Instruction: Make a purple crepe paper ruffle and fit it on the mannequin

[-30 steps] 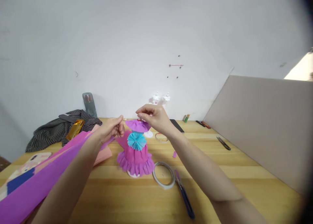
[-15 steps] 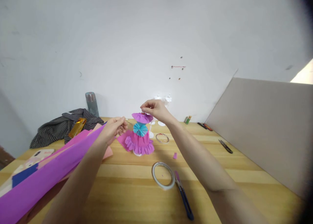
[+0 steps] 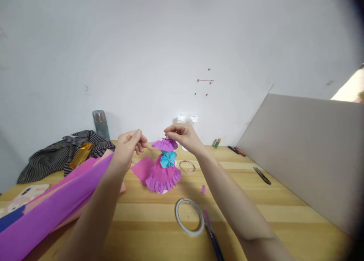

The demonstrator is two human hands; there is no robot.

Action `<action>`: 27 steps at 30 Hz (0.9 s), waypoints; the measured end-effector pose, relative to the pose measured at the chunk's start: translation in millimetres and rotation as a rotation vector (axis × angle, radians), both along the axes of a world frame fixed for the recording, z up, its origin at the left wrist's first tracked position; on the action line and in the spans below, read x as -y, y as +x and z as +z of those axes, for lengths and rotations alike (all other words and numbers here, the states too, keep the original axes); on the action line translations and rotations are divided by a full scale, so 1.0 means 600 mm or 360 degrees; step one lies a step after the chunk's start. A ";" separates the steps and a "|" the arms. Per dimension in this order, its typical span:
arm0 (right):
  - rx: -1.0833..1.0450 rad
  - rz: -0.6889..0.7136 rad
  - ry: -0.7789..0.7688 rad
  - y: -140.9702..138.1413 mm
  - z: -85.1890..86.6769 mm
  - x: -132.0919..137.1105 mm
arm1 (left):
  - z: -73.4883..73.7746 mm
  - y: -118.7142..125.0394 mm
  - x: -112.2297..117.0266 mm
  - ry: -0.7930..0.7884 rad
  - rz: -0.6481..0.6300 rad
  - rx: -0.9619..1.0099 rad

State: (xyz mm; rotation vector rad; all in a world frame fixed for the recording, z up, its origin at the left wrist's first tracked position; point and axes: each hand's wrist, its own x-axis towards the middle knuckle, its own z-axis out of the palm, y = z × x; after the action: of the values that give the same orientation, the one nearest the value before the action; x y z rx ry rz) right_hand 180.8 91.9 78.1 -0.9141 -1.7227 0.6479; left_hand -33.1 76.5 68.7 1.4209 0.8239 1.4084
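Note:
A small dress form stands on the table in a pink crepe-paper dress (image 3: 163, 171) with a purple ruffled hem. A turquoise pleated rosette (image 3: 168, 159) sits at its waist, and a purple ruffle (image 3: 164, 145) flares round the shoulders. My right hand (image 3: 182, 136) pinches the top of the form, at the neck above this ruffle. Left of the dress, my left hand (image 3: 132, 141) is closed in a pinch, apart from it; whatever it holds is too small to make out. A pink paper square (image 3: 143, 170) lies beside the skirt.
A tape roll (image 3: 178, 218) and dark-handled scissors (image 3: 214, 242) lie in front. Long purple crepe paper (image 3: 57, 211), a phone (image 3: 28, 194), striped cloth (image 3: 54, 154) and a flask (image 3: 101, 125) are left. Dark snips (image 3: 262, 175) lie right, near a grey panel (image 3: 307, 147).
The dress form has turned and tilted a little, its rosette now facing more to the right. My left hand has risen slightly and moved off from the dress. The view has shifted somewhat.

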 end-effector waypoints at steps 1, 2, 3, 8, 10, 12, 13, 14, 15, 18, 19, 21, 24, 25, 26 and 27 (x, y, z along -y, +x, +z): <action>-0.0006 -0.0003 0.0020 0.000 -0.002 0.006 | 0.003 0.004 0.003 0.0056 0.0041 -0.0109; -0.0012 -0.0016 0.0045 -0.001 -0.004 0.012 | 0.005 0.007 0.007 0.0104 0.0088 -0.0218; -0.0019 -0.0032 0.0071 -0.001 -0.006 0.019 | 0.007 0.012 0.011 0.0155 0.0142 -0.0321; -0.0029 -0.0101 0.0308 0.001 -0.018 0.044 | 0.018 0.028 0.026 0.0320 0.0255 -0.0686; -0.0048 -0.0134 0.0366 0.006 -0.025 0.047 | 0.025 0.032 0.027 0.0362 0.0266 -0.0737; -0.0085 -0.0208 0.0387 0.015 -0.032 0.046 | 0.029 0.034 0.024 0.0388 0.0273 -0.0758; -0.0109 -0.0254 0.0384 0.020 -0.036 0.044 | 0.029 0.035 0.021 0.0408 0.0284 -0.0767; -0.0134 -0.0298 0.0373 0.027 -0.041 0.040 | 0.028 0.035 0.018 0.0437 0.0298 -0.0780; -0.0159 -0.0332 0.0351 0.034 -0.047 0.037 | 0.025 0.035 0.013 0.0483 0.0304 -0.0806; -0.0212 -0.0382 0.0237 0.053 -0.066 0.024 | 0.011 0.033 -0.001 0.0740 0.0227 -0.0971; -0.0204 -0.0378 0.0205 0.058 -0.072 0.020 | 0.006 0.032 -0.006 0.0859 0.0176 -0.1042; -0.0129 -0.0335 0.0207 0.062 -0.081 0.016 | -0.001 0.031 -0.010 0.1094 0.0090 -0.1180; 0.0062 -0.0230 0.0379 0.059 -0.085 0.018 | -0.006 0.034 -0.007 0.1294 0.0010 -0.1356; 0.0106 -0.0210 0.0446 0.056 -0.084 0.021 | -0.006 0.037 -0.003 0.1314 -0.0011 -0.1403; 0.0138 -0.0200 0.0504 0.053 -0.082 0.024 | -0.005 0.039 0.000 0.1326 -0.0022 -0.1438; 0.0163 -0.0196 0.0554 0.050 -0.081 0.026 | -0.005 0.042 0.004 0.1339 -0.0023 -0.1466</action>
State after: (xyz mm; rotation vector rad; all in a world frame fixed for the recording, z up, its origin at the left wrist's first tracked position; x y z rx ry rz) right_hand 210.7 76.0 29.7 -0.8084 -1.7825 0.2121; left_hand -7.6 74.3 65.6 2.8240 0.7640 1.0777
